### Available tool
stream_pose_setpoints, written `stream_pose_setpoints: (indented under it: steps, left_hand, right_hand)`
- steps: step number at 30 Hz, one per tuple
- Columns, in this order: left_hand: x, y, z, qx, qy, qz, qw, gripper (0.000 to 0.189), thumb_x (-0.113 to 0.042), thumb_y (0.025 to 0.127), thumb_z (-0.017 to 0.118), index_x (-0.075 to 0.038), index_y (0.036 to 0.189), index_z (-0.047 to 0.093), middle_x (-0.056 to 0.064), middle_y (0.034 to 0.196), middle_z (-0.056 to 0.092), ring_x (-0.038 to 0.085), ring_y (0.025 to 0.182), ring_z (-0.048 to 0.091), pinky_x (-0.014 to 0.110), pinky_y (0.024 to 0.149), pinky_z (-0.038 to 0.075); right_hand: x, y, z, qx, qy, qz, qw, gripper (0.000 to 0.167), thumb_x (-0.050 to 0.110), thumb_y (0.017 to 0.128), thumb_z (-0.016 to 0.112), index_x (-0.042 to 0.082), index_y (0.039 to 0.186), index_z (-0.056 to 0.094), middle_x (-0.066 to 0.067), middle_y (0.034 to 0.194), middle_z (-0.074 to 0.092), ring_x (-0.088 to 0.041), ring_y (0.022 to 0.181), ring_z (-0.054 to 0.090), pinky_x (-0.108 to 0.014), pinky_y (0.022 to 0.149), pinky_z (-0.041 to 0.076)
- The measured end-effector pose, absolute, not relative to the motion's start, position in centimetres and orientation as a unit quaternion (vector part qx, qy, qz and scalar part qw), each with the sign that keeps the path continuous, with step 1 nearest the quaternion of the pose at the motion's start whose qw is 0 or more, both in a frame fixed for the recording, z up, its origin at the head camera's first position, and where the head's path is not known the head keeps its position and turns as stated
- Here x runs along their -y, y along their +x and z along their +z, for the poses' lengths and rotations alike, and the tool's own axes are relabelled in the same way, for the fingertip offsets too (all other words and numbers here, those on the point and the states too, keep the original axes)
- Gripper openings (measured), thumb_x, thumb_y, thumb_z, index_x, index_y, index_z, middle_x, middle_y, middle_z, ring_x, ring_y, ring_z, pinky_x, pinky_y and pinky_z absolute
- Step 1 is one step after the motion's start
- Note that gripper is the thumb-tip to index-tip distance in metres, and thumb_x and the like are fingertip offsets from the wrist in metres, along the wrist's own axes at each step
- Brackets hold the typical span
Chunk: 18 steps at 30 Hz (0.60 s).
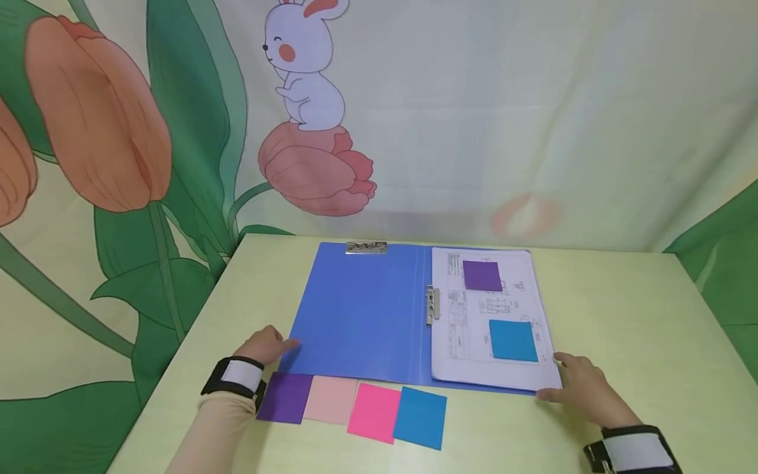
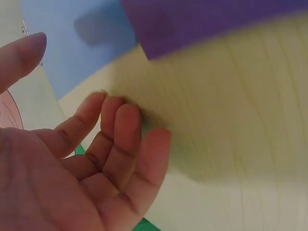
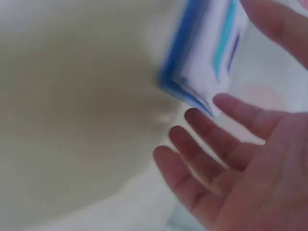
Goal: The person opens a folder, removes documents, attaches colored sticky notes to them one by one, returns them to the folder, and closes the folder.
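Observation:
A blue clip folder (image 1: pixel 361 309) lies spread flat on the table. On its right side a stack of printed sheets (image 1: pixel 462 368) bears a purple sticky note (image 1: pixel 482 276) and a blue sticky note (image 1: pixel 513 340). My left hand (image 1: pixel 264 345) is at the folder's lower left edge, thumb towards the cover; in the left wrist view its fingers (image 2: pixel 127 130) bend loosely around nothing. By the lower right corner is my right hand (image 1: pixel 586 390), its relaxed, spread fingers (image 3: pixel 202 130) beside the folder's edge and nothing in its grasp.
Along the folder's front edge lie a purple note (image 1: pixel 285 398), a pale pink note (image 1: pixel 330 399), a bright pink note (image 1: pixel 374 413) and another blue note (image 1: pixel 420 417). Metal clips sit at the folder's top (image 1: pixel 366 247) and spine. Behind the table (image 1: pixel 622 316) hangs a printed curtain (image 1: pixel 450 118).

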<state>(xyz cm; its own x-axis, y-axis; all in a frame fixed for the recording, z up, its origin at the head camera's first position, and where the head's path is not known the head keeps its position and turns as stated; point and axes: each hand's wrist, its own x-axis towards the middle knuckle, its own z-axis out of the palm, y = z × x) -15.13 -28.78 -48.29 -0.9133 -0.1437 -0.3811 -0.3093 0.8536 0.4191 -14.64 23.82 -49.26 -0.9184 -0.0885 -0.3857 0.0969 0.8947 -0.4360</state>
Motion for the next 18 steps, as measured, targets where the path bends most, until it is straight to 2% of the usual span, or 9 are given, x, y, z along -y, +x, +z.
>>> stream_pose_setpoints:
  steps: [3,5,7,9,11,13,15,18]
  left_hand:
    - [28.6,-15.7,-48.5,-0.941,-0.117,0.26,0.181,0.056,-0.037,0.09,0.054,0.016,0.107,0.05,0.02,0.094,0.058,0.031,0.087,0.055,0.044,0.077,0.046]
    - [28.6,-15.8,-48.5,-0.932,-0.126,0.28,0.191,0.054,-0.037,0.09,0.053,0.015,0.103,0.053,0.014,0.079,0.056,0.024,0.069,0.053,0.036,0.064,0.046]
    - [28.6,-16.0,-48.4,-0.921,-0.133,0.303,0.205,0.05,-0.039,0.091,0.051,0.01,0.084,0.055,0.005,0.063,0.047,0.016,0.052,0.043,0.028,0.05,0.039]
    - [28.6,-16.2,-48.4,-0.91,-0.138,0.325,0.217,0.048,-0.041,0.091,0.049,0.001,0.067,0.05,-0.002,0.051,0.035,0.01,0.042,0.03,0.023,0.042,0.028]
    - [28.5,-16.3,-48.4,-0.903,-0.139,0.338,0.225,0.05,-0.043,0.092,0.047,-0.01,0.055,0.039,-0.007,0.045,0.027,0.007,0.039,0.024,0.021,0.039,0.023]
    - [28.5,-16.4,-48.3,-0.9,-0.14,0.344,0.226,0.052,-0.044,0.092,0.046,-0.014,0.051,0.034,-0.008,0.043,0.025,0.006,0.038,0.023,0.02,0.039,0.022]
    - [28.6,-16.4,-48.3,-0.898,-0.148,0.348,0.225,0.053,-0.044,0.092,0.045,-0.014,0.049,0.033,-0.007,0.043,0.025,0.006,0.039,0.022,0.021,0.039,0.022]
    - [28.7,-16.3,-48.0,-0.892,-0.164,0.358,0.222,0.049,-0.042,0.091,0.044,-0.006,0.058,0.044,-0.005,0.047,0.028,0.008,0.042,0.025,0.022,0.042,0.026]
  right_hand:
    - [-23.5,-13.5,-50.2,-0.961,-0.004,-0.207,0.185,0.088,0.035,0.069,0.08,-0.012,0.131,0.04,-0.037,0.127,0.036,-0.052,0.112,0.036,-0.062,0.09,0.035]
    - [-23.0,-13.1,-50.7,-0.968,-0.01,-0.191,0.162,0.079,0.028,0.071,0.08,-0.011,0.13,0.043,-0.035,0.127,0.038,-0.051,0.11,0.037,-0.061,0.089,0.036]
    - [-22.7,-12.9,-50.9,-0.976,-0.017,-0.174,0.132,0.071,0.021,0.072,0.079,-0.01,0.127,0.048,-0.034,0.123,0.041,-0.049,0.106,0.041,-0.059,0.085,0.039]
    - [-22.6,-12.8,-51.0,-0.981,-0.026,-0.16,0.107,0.066,0.017,0.071,0.079,-0.011,0.123,0.05,-0.034,0.119,0.044,-0.047,0.101,0.044,-0.057,0.082,0.041]
    - [-22.6,-12.7,-50.9,-0.984,-0.029,-0.15,0.095,0.064,0.016,0.07,0.08,-0.011,0.121,0.052,-0.033,0.116,0.046,-0.046,0.098,0.046,-0.056,0.08,0.043]
    - [-22.5,-12.7,-50.8,-0.984,-0.024,-0.15,0.096,0.064,0.016,0.07,0.08,-0.011,0.121,0.053,-0.033,0.115,0.046,-0.045,0.098,0.046,-0.055,0.08,0.043]
    - [-22.5,-12.7,-50.8,-0.983,-0.022,-0.153,0.099,0.064,0.016,0.07,0.08,-0.011,0.121,0.053,-0.033,0.116,0.047,-0.045,0.098,0.045,-0.055,0.08,0.043]
    - [-22.3,-12.7,-50.7,-0.981,-0.014,-0.164,0.104,0.065,0.016,0.07,0.08,-0.011,0.122,0.052,-0.032,0.116,0.046,-0.044,0.099,0.045,-0.055,0.081,0.042]
